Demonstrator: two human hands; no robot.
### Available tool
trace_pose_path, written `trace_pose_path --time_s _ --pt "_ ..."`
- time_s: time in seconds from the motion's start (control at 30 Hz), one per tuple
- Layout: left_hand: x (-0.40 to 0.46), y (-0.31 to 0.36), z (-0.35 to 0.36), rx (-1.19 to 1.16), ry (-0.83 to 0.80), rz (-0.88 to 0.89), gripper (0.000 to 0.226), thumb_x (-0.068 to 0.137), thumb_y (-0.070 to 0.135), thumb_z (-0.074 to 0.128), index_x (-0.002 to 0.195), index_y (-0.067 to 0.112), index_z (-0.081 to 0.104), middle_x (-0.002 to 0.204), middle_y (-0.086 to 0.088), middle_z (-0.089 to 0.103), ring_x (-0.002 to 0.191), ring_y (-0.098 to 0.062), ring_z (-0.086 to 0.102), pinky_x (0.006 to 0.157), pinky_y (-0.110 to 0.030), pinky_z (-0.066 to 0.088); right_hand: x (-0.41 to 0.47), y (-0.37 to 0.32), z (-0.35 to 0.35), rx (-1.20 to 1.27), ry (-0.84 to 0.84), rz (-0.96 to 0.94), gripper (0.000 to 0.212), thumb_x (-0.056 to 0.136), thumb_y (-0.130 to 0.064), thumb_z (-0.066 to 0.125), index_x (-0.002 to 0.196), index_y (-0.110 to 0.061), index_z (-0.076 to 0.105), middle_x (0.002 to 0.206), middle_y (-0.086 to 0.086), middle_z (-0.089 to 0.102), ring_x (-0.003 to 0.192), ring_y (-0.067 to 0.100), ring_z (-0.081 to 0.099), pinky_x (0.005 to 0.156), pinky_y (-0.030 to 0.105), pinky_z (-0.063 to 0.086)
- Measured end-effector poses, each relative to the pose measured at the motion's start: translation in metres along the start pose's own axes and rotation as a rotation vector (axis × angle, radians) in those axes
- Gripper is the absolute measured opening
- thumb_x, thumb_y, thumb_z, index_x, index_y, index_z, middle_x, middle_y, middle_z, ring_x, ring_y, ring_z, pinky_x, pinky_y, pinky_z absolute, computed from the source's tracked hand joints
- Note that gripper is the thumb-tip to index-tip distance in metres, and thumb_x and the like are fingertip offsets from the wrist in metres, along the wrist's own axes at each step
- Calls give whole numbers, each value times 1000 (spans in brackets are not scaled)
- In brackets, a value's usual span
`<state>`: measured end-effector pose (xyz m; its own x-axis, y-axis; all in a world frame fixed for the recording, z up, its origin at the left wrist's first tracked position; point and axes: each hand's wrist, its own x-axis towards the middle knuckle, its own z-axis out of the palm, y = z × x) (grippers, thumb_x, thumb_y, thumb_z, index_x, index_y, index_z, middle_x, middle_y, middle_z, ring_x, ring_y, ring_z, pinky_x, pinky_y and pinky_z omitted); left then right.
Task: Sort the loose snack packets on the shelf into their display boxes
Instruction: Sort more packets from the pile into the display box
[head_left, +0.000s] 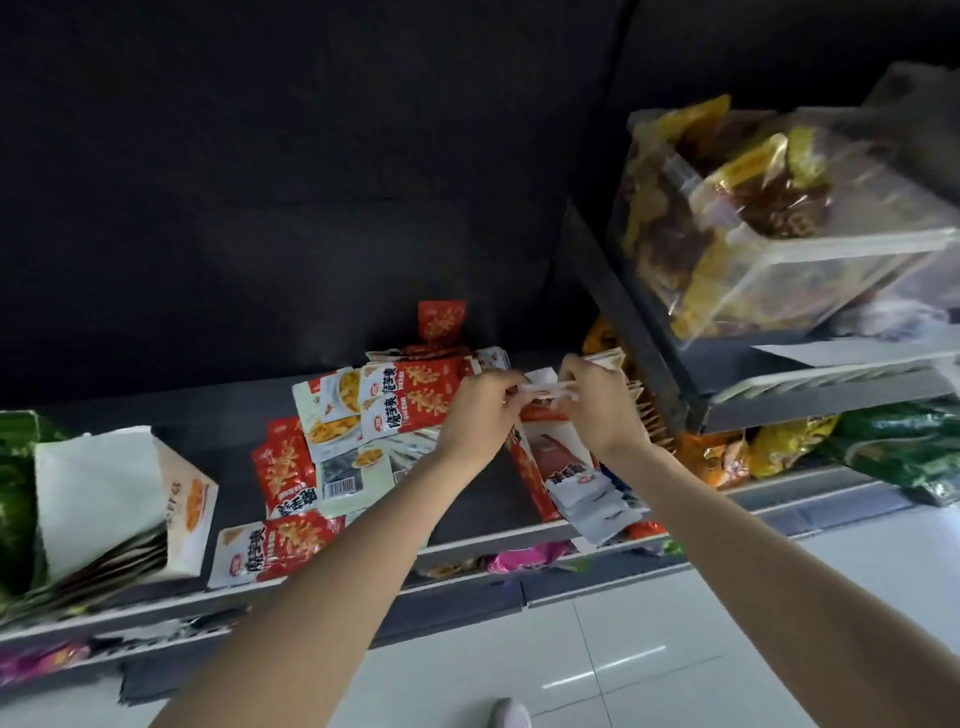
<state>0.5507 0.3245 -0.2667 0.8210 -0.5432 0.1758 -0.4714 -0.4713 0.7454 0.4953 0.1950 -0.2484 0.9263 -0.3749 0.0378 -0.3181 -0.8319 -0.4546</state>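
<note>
Both hands meet over the middle of the dark shelf (467, 499), and much of what they hold is blurred. The left hand (480, 415) has its fingers curled, pinching one end of a thin white packet (545, 391) that lies edge-on between the two hands; its print cannot be read. The right hand (597, 410) grips the other end of that packet and seems also to hold a small sheaf of packets (605, 359) above its knuckles, though the fingertips are turned away and how many packets it holds cannot be told. Under the hands stands a red display box (532, 480), tilted, with white-and-red packets (592, 496) fanned out of its front towards the shelf edge; the box's back half is hidden by the wrists. To the left lie loose red-and-white snack packets (405, 397) in an untidy heap, some face up, some face down showing a barcode (340, 486), and one more packet (278, 545) lies at the shelf's front lip. Further left a white display box (104, 493) leans, with dark packet edges beneath it that are hard to make out. At upper right a clear plastic bin (769, 228) of yellow and brown packets is smeared by motion. A lower shelf shows only slivers of pink wrapping (524, 557). A shoe tip (511, 714) is cut off at the bottom edge.
</note>
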Motion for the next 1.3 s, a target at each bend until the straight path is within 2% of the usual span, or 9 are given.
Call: trace_pose_path --time_s 0.2,0.33,0.6,0.8,0.9,1.0,1.17,1.23,1.3 --pt "-16 -8 25 -17 -319 -52 21 89 8 58 106 12 70 103 -4 71 94 -13 66 85 -26 52 -6 34 21 -243 -300 64 30 87 1 49 107 -15 64 109 12 64 100 32 62 84 39 52" --pt "-17 -22 17 -105 -212 -174 22 91 7 53 107 10 68 106 -3 69 87 -6 60 71 -5 42 -3 38 26 -184 -393 -2 42 83 9 46 115 -15 61 115 10 66 106 27 62 90 39 52" --pt "-18 -81 -23 -9 26 -463 27 93 5 44 112 4 64 121 -9 63 111 -23 58 84 -17 39 20 -11 55 -64 -328 -105 34 89 -7 45 119 -16 57 117 11 64 108 30 59 88 42 51" --pt "-12 -131 -36 -110 13 -784 43 92 10 50 134 -1 41 135 -19 50 115 -34 55 93 -38 49 52 -49 120 -148 -550 -183 67 96 -18 46 150 -20 8 159 3 4 147 24 5 120 40 11" --pt "-6 -153 -32 -235 30 -962 29 88 14 59 113 -1 55 117 -18 60 101 -31 60 80 -28 47 59 -53 151 -234 -673 -152 71 97 -20 43 150 -19 -4 158 0 -12 147 20 -7 121 40 8" --pt "-2 -160 -31 -338 118 -1068 15 86 16 65 86 2 60 99 -14 63 82 -25 62 64 -25 45 52 -54 165 -205 -663 -111 70 96 -18 46 150 -19 1 159 1 -2 146 24 6 119 40 16" --pt "-7 -154 -39 -270 116 -869 49 92 21 56 135 1 44 140 -14 47 126 -30 49 103 -32 41 46 -55 145 -30 -517 -131 73 92 -16 54 150 -25 10 150 9 24 136 28 31 110 44 34" --pt "-11 -143 -44 -249 127 -715 46 94 22 53 135 2 44 138 -18 49 121 -31 53 103 -37 43 45 -57 126 12 -429 -147 73 92 -17 54 150 -27 10 150 6 22 137 25 30 108 42 37" --pt "-14 -127 -51 -162 124 -519 34 95 22 52 121 0 54 100 -18 66 87 -25 65 79 -20 51 43 -62 106 41 -327 -192 68 92 -19 53 148 -28 17 149 1 24 138 21 29 107 40 38"
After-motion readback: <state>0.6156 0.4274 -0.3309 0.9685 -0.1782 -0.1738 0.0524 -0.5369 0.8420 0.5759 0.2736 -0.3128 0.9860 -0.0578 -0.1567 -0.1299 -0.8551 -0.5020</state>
